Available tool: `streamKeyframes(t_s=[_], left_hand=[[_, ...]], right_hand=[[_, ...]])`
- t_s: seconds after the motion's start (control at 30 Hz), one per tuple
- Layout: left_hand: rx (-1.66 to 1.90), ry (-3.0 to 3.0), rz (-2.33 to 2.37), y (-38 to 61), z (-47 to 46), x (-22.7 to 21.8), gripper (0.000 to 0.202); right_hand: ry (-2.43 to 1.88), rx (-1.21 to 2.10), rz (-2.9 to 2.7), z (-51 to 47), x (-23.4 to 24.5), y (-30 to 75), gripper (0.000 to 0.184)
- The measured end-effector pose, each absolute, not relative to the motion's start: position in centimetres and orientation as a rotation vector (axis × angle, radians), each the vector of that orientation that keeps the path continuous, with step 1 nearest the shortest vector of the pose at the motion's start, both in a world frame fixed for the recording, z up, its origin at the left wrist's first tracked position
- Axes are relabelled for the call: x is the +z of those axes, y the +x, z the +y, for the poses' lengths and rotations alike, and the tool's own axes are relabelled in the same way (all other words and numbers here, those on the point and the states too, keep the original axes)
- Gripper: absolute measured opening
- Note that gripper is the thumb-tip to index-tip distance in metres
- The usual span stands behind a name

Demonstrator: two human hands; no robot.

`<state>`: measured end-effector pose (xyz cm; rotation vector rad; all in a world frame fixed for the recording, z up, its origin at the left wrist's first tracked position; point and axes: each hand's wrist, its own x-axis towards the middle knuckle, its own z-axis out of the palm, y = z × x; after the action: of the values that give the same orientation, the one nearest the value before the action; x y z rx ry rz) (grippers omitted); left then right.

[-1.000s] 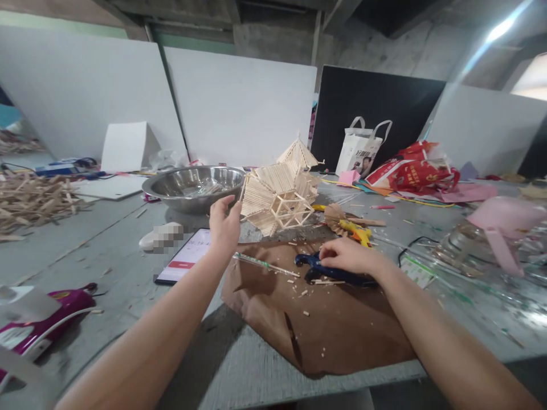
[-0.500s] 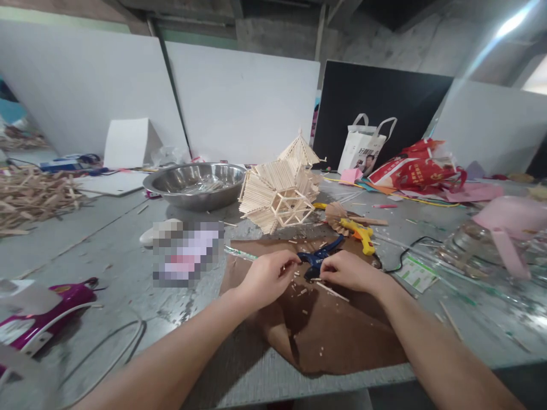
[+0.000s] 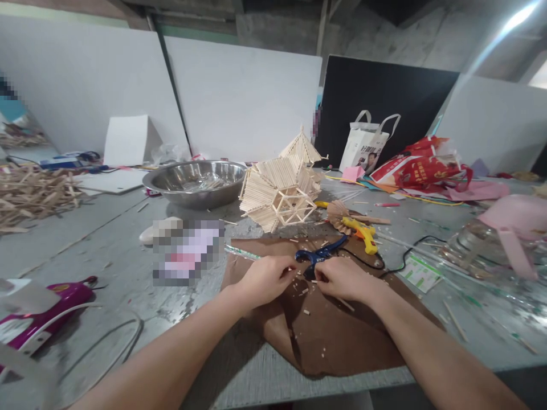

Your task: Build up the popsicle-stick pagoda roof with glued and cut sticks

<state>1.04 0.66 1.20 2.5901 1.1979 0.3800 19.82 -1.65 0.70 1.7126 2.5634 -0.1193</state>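
Bending inward over a creased brown sheet [image 3: 342,347], our left hand [image 3: 265,279] has its fingertips drawn close together; we cannot tell whether they pinch anything. Behind it we see a pale wooden model [image 3: 267,196] made of thin sticks laid side by side in slanting panels, its open, spoked frame facing us. Farther right, a dark-blue, curved-ended hand tool [image 3: 315,258] lies on the sheet, just beyond our hands. Our right hand [image 3: 344,279] curls beside it, thumb and forefinger close together. A thin, straight, pale wooden stick [image 3: 347,305] shows below that hand; we cannot tell whether our fingers grip it. A yellow-and-orange glue gun [image 3: 362,232] lies behind.
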Motion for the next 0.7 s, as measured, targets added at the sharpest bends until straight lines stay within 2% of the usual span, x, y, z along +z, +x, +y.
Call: streamKeyframes(t_s=[0.2,0.4,0.7], left_hand=[[-0.202,2.699,1.091,-0.6,1.4,2.3,0.018],[-0.391,2.708,0.987,-1.1,0.4,3.7,0.019],[-0.587,2.658,1.004,-0.8,-1.4,5.7,0.024]], right_hand=[[1.787,-0.196,2.564,-1.3,0.4,20.2,0.016],[1.852,-0.367,2.642,-1.0,0.2,21.0,0.015],[1.815,-0.414,2.59,-1.5,0.9,21.2,0.022]])
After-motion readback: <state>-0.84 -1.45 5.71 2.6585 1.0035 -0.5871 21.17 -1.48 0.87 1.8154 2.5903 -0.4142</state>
